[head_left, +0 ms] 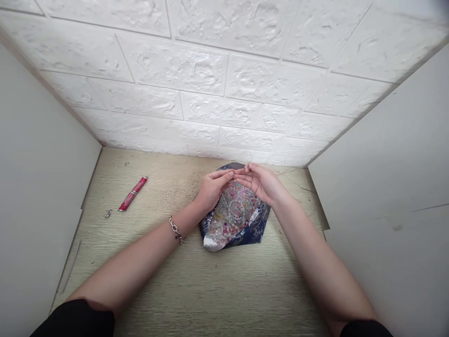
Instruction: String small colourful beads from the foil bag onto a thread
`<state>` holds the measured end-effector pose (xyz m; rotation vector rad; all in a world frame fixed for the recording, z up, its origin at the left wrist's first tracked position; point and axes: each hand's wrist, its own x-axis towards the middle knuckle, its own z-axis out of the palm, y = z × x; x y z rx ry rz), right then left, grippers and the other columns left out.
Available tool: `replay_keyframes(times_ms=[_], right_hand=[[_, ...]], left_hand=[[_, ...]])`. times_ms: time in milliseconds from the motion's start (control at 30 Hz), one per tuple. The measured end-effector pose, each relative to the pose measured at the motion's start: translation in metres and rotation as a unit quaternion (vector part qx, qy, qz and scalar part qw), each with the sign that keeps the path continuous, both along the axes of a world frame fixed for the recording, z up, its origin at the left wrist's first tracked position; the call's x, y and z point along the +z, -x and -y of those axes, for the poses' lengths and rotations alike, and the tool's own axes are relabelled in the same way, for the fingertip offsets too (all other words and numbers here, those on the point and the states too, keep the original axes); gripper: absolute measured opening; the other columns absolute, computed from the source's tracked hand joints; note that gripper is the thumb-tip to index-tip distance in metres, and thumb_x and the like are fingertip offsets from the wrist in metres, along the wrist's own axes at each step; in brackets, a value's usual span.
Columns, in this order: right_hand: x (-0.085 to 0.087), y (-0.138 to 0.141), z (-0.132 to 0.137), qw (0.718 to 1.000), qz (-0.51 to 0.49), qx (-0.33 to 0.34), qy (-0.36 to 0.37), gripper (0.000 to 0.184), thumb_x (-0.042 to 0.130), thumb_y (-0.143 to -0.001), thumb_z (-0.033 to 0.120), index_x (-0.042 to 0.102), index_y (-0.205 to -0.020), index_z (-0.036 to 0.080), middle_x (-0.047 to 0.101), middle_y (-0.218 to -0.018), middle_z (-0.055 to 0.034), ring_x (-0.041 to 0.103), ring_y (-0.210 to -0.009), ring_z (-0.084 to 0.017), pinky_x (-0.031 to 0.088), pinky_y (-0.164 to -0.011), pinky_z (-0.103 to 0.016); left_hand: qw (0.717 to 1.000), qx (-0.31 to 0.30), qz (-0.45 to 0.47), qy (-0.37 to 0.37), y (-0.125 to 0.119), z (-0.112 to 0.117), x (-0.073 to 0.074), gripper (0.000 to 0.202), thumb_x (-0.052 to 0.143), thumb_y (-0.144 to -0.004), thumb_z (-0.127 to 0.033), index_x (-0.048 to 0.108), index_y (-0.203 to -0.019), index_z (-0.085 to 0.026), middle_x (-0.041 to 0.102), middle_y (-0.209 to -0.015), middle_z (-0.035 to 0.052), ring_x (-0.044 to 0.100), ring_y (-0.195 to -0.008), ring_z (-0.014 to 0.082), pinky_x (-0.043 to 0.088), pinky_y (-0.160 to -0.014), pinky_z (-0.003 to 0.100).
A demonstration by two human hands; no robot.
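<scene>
A dark blue patterned bag [257,229] lies open on the wooden desk [217,290], holding a heap of small multicoloured beads [231,213]. Both hands hover over its far end, fingertips meeting. My left hand [212,187], with a chain bracelet [176,230] on its wrist, has thumb and fingers pinched together. My right hand [261,181] has its fingers curled toward the left fingertips. Whatever is pinched between them is too small to make out.
A red tube [133,193] lies on the desk at the left, with a small metal clasp [108,214] near it. White panels wall in the desk on both sides, and a white brick-pattern wall [224,93] closes the back.
</scene>
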<state>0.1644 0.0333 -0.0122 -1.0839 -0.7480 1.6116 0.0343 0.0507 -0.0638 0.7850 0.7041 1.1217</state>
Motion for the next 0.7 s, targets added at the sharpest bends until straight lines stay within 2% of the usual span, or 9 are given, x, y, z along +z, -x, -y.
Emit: replay_keyframes(times_ms=[200,300,400,467,567,633,700], right_hand=[[-0.008,0.005,0.000,0.999,0.034,0.014,-0.024,0.021,0.041,-0.081,0.021,0.042,-0.061,0.015,0.059,-0.072,-0.0022,0.060,-0.067,-0.008,0.048,-0.066,-0.020],[-0.008,0.001,-0.001,0.995,0.083,0.014,-0.043,0.020,0.043,-0.080,0.027,0.044,-0.063,0.015,0.059,-0.078,-0.0020,0.058,-0.062,-0.008,0.048,-0.057,-0.021],[-0.002,-0.010,-0.003,0.989,0.120,-0.024,-0.081,0.020,0.044,-0.079,0.030,0.044,-0.065,0.016,0.058,-0.078,-0.0010,0.054,-0.053,-0.006,0.044,-0.049,-0.020],[0.006,-0.020,-0.004,0.983,0.128,-0.056,-0.121,0.021,0.046,-0.079,0.032,0.045,-0.066,0.016,0.057,-0.078,-0.0007,0.052,-0.051,-0.005,0.043,-0.047,-0.020],[0.024,-0.032,-0.001,0.967,0.138,-0.103,-0.187,0.024,0.048,-0.078,0.038,0.044,-0.065,0.018,0.057,-0.076,-0.0005,0.051,-0.049,-0.005,0.042,-0.047,-0.021],[0.041,-0.038,0.009,0.949,0.152,-0.143,-0.234,0.025,0.046,-0.080,0.037,0.043,-0.064,0.018,0.056,-0.071,0.0008,0.049,-0.048,-0.005,0.041,-0.048,-0.021],[0.061,-0.043,0.027,0.927,0.167,-0.186,-0.281,0.026,0.037,-0.086,0.030,0.042,-0.063,0.018,0.053,-0.066,0.0021,0.049,-0.049,-0.004,0.040,-0.051,-0.020]], left_hand=[[1.000,-0.019,-0.012,-0.002,0.001,0.001,0.002,0.017,0.066,-0.063,-0.026,0.063,-0.075,-0.014,0.065,-0.080,0.0016,0.056,-0.068,0.0077,0.044,-0.058,0.018],[0.999,-0.026,-0.019,-0.013,0.001,0.002,0.003,0.018,0.063,-0.065,-0.029,0.060,-0.076,-0.014,0.063,-0.085,0.0025,0.056,-0.073,0.0094,0.044,-0.057,0.018],[0.999,-0.028,-0.022,-0.014,0.001,0.001,0.002,0.018,0.062,-0.067,-0.029,0.056,-0.076,-0.015,0.062,-0.089,0.0025,0.058,-0.079,0.0112,0.045,-0.056,0.019],[0.997,-0.064,-0.029,-0.007,0.001,0.000,0.001,0.018,0.061,-0.068,-0.029,0.053,-0.076,-0.016,0.063,-0.084,0.0020,0.060,-0.075,0.0114,0.044,-0.054,0.019],[0.987,-0.151,-0.048,0.000,0.002,0.000,0.000,0.018,0.060,-0.069,-0.029,0.049,-0.076,-0.016,0.061,-0.069,0.0001,0.059,-0.058,0.0094,0.041,-0.047,0.017],[0.977,-0.203,-0.058,-0.003,0.003,0.000,-0.001,0.017,0.060,-0.070,-0.028,0.049,-0.076,-0.016,0.058,-0.062,-0.0020,0.056,-0.049,0.0068,0.037,-0.042,0.016],[0.960,-0.270,-0.069,-0.001,0.005,0.002,0.000,0.015,0.059,-0.070,-0.027,0.050,-0.075,-0.016,0.056,-0.059,-0.0029,0.053,-0.046,0.0052,0.036,-0.042,0.016]])
